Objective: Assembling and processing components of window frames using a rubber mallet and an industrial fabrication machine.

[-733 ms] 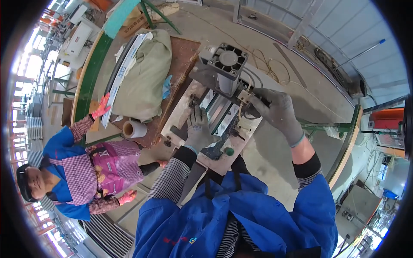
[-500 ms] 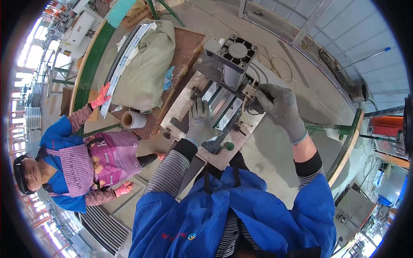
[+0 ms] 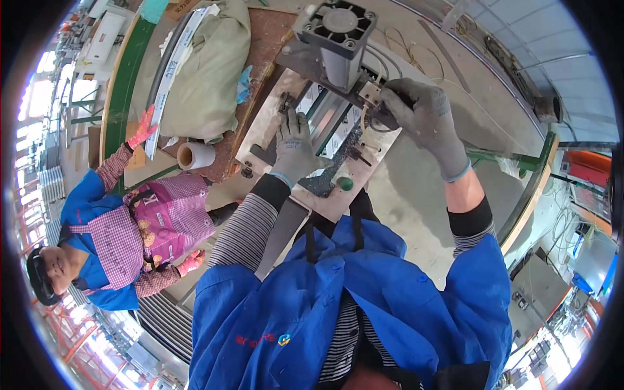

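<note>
In front of me stands a small machine with a pale metal base plate [image 3: 266, 144] and an upright head topped by a black fan [image 3: 341, 25]. A shiny metal profile [image 3: 327, 123] with printed film lies across the plate under the head. My left hand [image 3: 296, 151], in a grey glove, rests on the plate beside the profile, fingers stretched forward toward a small dark clamp. My right hand [image 3: 427, 120], also gloved in grey, is closed at the right side of the head, next to a metal valve block [image 3: 370, 93]. Its fingertips are round a dark part, partly hidden.
To the left, a person [image 3: 107, 244] in a checked apron and pink gloves touches a long white-and-black strip [image 3: 175, 68]. A green-grey cloth bundle [image 3: 211, 75] and a paper roll [image 3: 195, 156] lie on the brown table [image 3: 266, 39]. Cables [image 3: 409, 49] trail behind the machine.
The whole view has shifted, so the machine sits higher and slightly further left. My left hand stays on the plate and my right stays closed at the head.
</note>
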Demonstrator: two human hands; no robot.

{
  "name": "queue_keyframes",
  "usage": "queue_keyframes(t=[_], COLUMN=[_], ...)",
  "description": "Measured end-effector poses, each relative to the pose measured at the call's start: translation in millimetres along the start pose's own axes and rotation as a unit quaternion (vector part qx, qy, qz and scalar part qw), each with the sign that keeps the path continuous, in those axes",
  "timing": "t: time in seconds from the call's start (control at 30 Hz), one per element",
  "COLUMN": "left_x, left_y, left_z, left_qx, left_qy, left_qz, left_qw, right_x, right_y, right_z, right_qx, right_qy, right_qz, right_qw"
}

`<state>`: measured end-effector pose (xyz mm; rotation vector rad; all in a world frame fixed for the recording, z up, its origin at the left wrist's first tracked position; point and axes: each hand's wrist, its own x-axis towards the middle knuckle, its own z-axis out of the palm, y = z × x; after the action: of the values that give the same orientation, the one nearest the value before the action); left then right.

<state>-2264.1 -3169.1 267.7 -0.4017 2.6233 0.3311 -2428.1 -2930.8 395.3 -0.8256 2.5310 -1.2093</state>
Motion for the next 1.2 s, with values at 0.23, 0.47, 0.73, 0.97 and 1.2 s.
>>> queue_keyframes(t=[0.23,0.47,0.73,0.97,1.2], left_x=[-1,-4,1,0,-4], left_y=[7,6,5,10,1], left_z=[-6,-5,-2,-11,2], left_qx=[0.022,0.015,0.005,0.002,0.001], left_qy=[-0.03,-0.013,-0.012,-0.014,0.02], left_qz=[-0.015,-0.01,-0.011,-0.018,-0.001], left_qw=[0.999,1.0,1.0,1.0,1.0], right_x=[-11,-32,-141,-196,-189], right_y=[10,20,120,145,101], right_z=[-5,4,92,167,204], right_qx=[0.044,0.093,0.234,0.236,0.239], right_qy=[0.003,0.049,0.07,-0.057,-0.069], right_qz=[0.028,0.006,0.189,0.319,0.356], right_qw=[0.999,0.994,0.951,0.916,0.901])
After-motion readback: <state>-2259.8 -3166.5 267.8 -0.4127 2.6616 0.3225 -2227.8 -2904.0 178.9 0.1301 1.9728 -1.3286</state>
